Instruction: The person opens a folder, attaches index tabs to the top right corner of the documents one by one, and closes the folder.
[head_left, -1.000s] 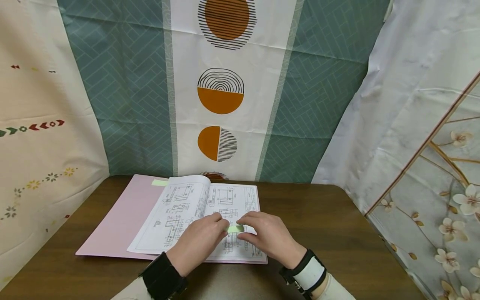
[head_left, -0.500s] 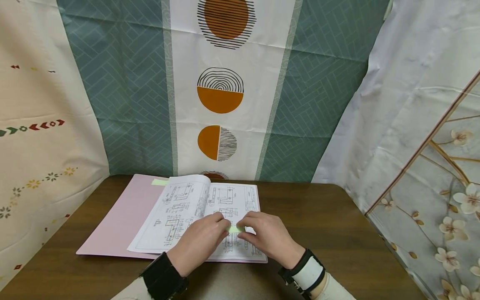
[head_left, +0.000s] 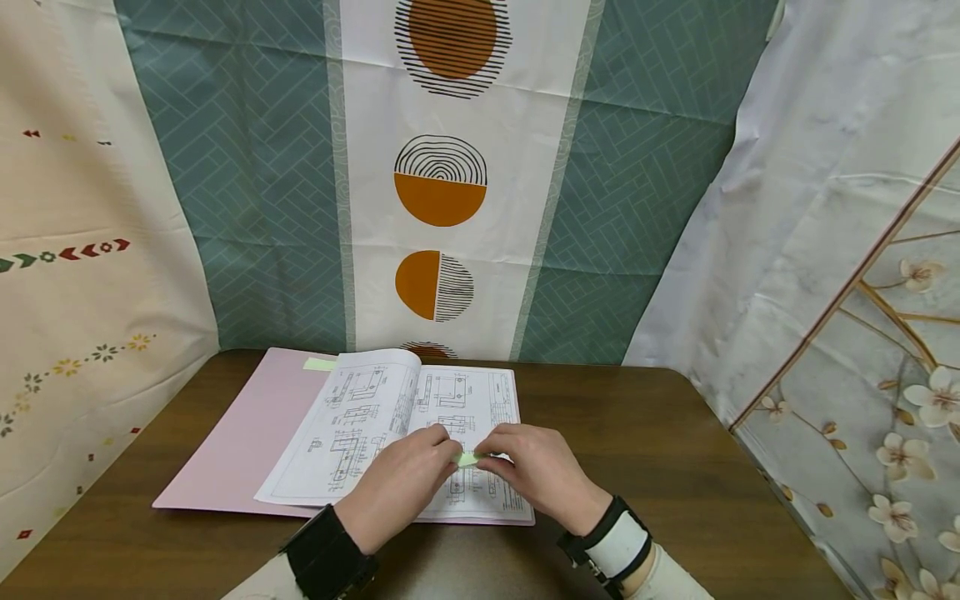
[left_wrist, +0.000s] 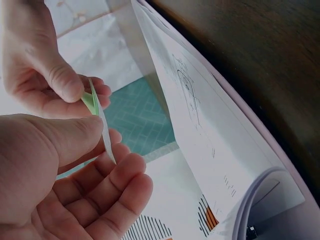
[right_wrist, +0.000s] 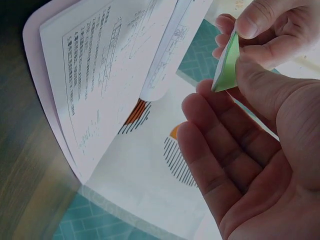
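Above the open booklet of technical drawings (head_left: pixel 457 400), both hands meet at a small light green sticky note (head_left: pixel 468 460). The left hand (head_left: pixel 401 471) pinches its left end between thumb and fingers. At the right end, the thumb and index finger of the right hand (head_left: pixel 542 477) pinch it. Seen in the right wrist view, the sticky note (right_wrist: pixel 230 65) has a green face and a pale side, and stands bent at an angle. In the left wrist view its pale edge (left_wrist: pixel 106 137) runs past the left thumb tip; the other fingers are loosely bent.
The booklet lies in a pink folder (head_left: pixel 232 450), its left page curling up. Another green sticky strip (head_left: pixel 320 365) is on the folder's upper edge. The brown wooden table (head_left: pixel 637 467) extends right, with patterned cloths (head_left: pixel 637 167) hanging behind and beside it.
The right thumb and index finger have come together on the sticky note's right end, and the note now looks shorter and slightly tilted. The left hand stays nearly still.
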